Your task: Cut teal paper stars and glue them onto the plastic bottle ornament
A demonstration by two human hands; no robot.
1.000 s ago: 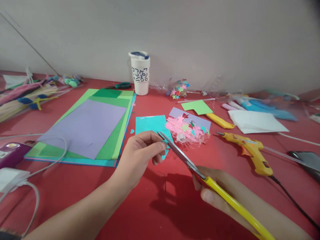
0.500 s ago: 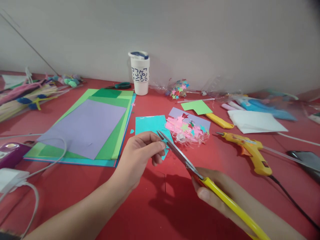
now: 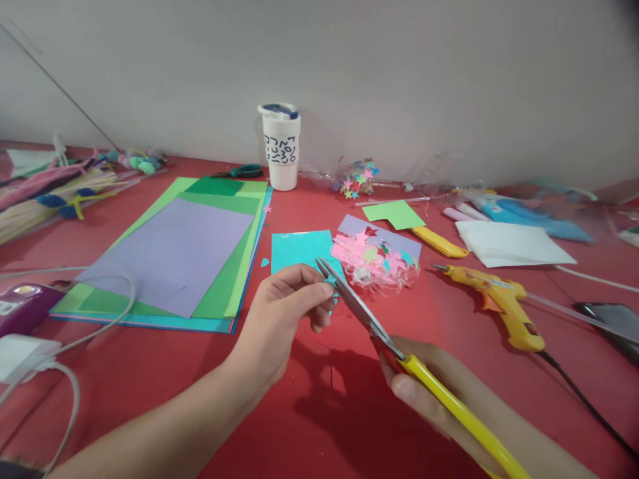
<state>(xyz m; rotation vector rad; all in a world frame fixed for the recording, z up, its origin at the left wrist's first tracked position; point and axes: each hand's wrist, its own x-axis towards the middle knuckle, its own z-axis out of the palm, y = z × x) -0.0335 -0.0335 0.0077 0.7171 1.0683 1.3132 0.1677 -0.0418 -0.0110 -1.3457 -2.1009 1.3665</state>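
Note:
Between its thumb and index finger, my left hand pinches a small piece of turquoise paper. My right hand is closed around yellow-handled scissors. Their blades point up and to the left, lie slightly apart at the tips, and are right at the pinched paper. Behind my left fingers a larger turquoise sheet lies on the red table. Beside it, pink strips and small paper stars are heaped partly on a purple piece of paper.
A stack of coloured sheets lies at left, near a white cable and adapter. A white tumbler stands at the back. At right are a yellow glue gun, a yellow cutter and a phone.
Both hands stay almost in place. The turquoise scrap that showed below my left fingertips is now mostly out of sight. The scissors have shifted only slightly at the paper.

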